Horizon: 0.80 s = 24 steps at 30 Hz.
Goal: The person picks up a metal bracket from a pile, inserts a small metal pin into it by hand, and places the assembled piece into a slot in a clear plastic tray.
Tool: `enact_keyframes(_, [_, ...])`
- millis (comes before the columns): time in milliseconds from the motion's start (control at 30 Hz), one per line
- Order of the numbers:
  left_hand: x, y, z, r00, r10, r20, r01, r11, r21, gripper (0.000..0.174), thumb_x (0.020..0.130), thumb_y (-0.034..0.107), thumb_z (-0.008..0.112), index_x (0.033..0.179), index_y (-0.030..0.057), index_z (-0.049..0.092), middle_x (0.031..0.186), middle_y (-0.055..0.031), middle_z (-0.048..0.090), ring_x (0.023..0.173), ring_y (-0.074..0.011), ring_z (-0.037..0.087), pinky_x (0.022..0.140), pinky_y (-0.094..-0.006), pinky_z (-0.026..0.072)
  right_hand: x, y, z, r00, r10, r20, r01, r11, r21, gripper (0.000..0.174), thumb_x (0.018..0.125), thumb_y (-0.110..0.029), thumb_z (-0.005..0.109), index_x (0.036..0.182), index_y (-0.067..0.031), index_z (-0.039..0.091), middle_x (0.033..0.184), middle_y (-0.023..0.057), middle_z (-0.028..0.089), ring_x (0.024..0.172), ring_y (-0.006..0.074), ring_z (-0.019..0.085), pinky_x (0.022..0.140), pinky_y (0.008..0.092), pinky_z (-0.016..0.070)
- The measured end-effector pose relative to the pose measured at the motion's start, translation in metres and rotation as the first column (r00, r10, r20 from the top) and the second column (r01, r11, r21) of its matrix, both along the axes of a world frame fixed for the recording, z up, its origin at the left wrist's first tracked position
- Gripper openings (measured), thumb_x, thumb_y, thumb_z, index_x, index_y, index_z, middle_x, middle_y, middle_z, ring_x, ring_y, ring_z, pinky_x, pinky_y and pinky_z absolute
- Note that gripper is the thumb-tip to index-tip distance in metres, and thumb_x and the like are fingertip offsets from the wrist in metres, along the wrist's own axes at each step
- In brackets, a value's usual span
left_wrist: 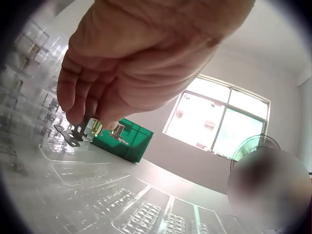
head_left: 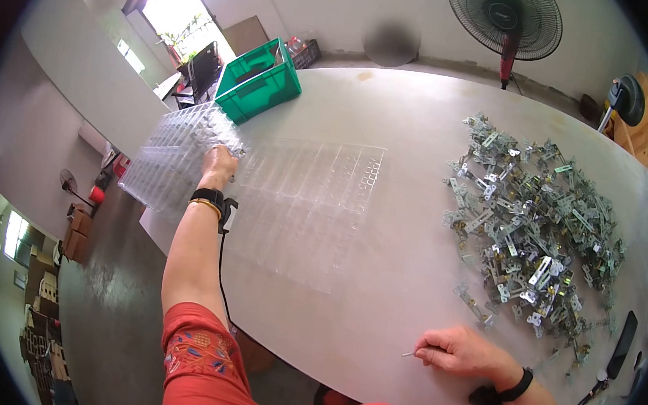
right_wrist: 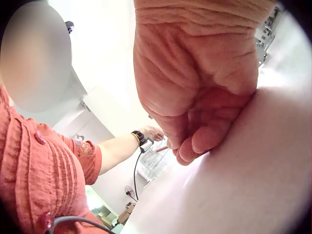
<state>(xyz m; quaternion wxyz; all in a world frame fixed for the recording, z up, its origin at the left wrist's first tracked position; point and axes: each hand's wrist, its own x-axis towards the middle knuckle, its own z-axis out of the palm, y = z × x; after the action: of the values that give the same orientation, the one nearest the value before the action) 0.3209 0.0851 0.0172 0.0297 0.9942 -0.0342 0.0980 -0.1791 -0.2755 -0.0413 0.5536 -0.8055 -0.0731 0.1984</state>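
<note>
My left hand [head_left: 220, 165] reaches to the far left, beside a stack of clear plastic trays [head_left: 162, 148]. Its fingertips pinch a small metal bracket [left_wrist: 67, 135] with brass-coloured parts, seen in the left wrist view over the compartments. Flat on the table, right of that hand, lies another clear divided tray [head_left: 302, 189]. Near the table's front edge my right hand [head_left: 463, 350] rests with curled fingers, pinching a thin metal rod [head_left: 408, 354]. Most of the rod is hidden in the fingers. A large heap of similar metal brackets [head_left: 539, 227] lies beyond the right hand.
A green plastic crate [head_left: 261, 83] stands at the table's back left. A phone-like black object [head_left: 622, 344] lies at the right edge near a small tool [head_left: 589, 398]. Behind the pale table [head_left: 405, 232] is a standing fan [head_left: 504, 22]. A cable [head_left: 221, 270] hangs from the left wrist.
</note>
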Motion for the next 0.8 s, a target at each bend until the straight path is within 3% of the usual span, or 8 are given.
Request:
enact_keyframes(167, [0.032, 0.007, -0.018, 0.999, 0.033, -0.03, -0.03, 0.996, 0.078, 0.029, 0.082, 0.016, 0.068, 0.105, -0.0006, 0.076, 0.112, -0.0248, 0.072, 0.11, -0.038, 0.07, 0.096, -0.0437, 0.0553, 0.002, -0.002, 0.001, 1.0, -0.008, -0.029, 0.009, 1.0, 0.016, 0.015, 0.099, -0.02, 0.065, 0.104, -0.0066, 0.07, 0.079, 0.0073, 0.072, 0.071, 0.02, 0.07, 0.066, 0.0328, 0.0539])
enact_keyframes(267, [0.047, 0.009, -0.029, 0.995, 0.069, -0.076, -0.06, 0.992, 0.107, 0.031, 0.082, 0.016, 0.067, 0.107, -0.0013, 0.075, 0.116, -0.0252, 0.071, 0.112, -0.0387, 0.069, 0.097, -0.0447, 0.0549, 0.004, -0.003, 0.002, 0.995, -0.002, -0.103, 0.002, 1.0, -0.002, 0.014, 0.1, -0.018, 0.065, 0.105, -0.0067, 0.071, 0.082, 0.0037, 0.073, 0.076, 0.0145, 0.071, 0.071, 0.0296, 0.0547])
enact_keyframes(367, [0.058, 0.014, -0.041, 0.996, 0.056, -0.065, -0.051, 0.995, 0.081, 0.03, 0.083, 0.014, 0.066, 0.107, -0.0015, 0.076, 0.116, -0.0262, 0.071, 0.114, -0.039, 0.068, 0.098, -0.0448, 0.0545, 0.005, -0.004, 0.0, 0.994, 0.012, -0.106, -0.011, 1.0, 0.014, 0.014, 0.1, -0.018, 0.065, 0.106, -0.0071, 0.072, 0.083, 0.0035, 0.074, 0.076, 0.0145, 0.071, 0.071, 0.0293, 0.0546])
enact_keyframes(433, [0.072, 0.019, -0.052, 0.998, 0.049, 0.03, -0.052, 0.993, 0.109, 0.024, 0.076, 0.02, 0.075, 0.093, 0.0024, 0.077, 0.103, -0.0224, 0.075, 0.103, -0.0357, 0.072, 0.091, -0.0428, 0.0557, 0.005, -0.005, -0.001, 0.997, 0.01, -0.082, -0.011, 1.0, -0.005, 0.013, 0.1, -0.018, 0.065, 0.106, -0.0075, 0.071, 0.084, 0.0034, 0.074, 0.077, 0.0147, 0.071, 0.071, 0.0289, 0.0544])
enact_keyframes(467, [0.078, 0.023, -0.057, 0.998, 0.05, 0.027, -0.052, 0.993, 0.11, 0.024, 0.076, 0.02, 0.075, 0.093, 0.0024, 0.077, 0.103, -0.0224, 0.075, 0.103, -0.0357, 0.072, 0.091, -0.0428, 0.0557, 0.006, -0.005, -0.001, 0.996, 0.01, -0.085, -0.011, 1.0, -0.004, 0.013, 0.1, -0.018, 0.065, 0.106, -0.0075, 0.071, 0.084, 0.0034, 0.074, 0.077, 0.0147, 0.071, 0.071, 0.0289, 0.0544])
enact_keyframes(533, [0.071, 0.016, -0.051, 0.993, 0.065, -0.097, -0.058, 0.995, 0.081, 0.029, 0.084, 0.012, 0.066, 0.108, -0.0012, 0.075, 0.118, -0.0267, 0.07, 0.116, -0.0402, 0.067, 0.1, -0.0453, 0.0536, 0.006, -0.005, 0.0, 0.993, 0.005, -0.117, -0.004, 1.0, 0.013, 0.013, 0.1, -0.017, 0.065, 0.106, -0.0078, 0.071, 0.085, 0.0034, 0.074, 0.077, 0.015, 0.071, 0.071, 0.0288, 0.0543])
enact_keyframes(800, [0.069, 0.014, -0.056, 0.993, 0.093, -0.076, -0.087, 0.993, 0.086, 0.028, 0.085, 0.011, 0.066, 0.108, -0.0022, 0.074, 0.119, -0.0273, 0.07, 0.116, -0.0408, 0.067, 0.1, -0.0461, 0.0534, 0.007, -0.006, 0.0, 0.991, 0.009, -0.135, -0.006, 1.0, 0.024, 0.014, 0.1, -0.017, 0.065, 0.107, -0.0072, 0.071, 0.084, 0.0038, 0.073, 0.077, 0.0144, 0.071, 0.071, 0.0285, 0.0547])
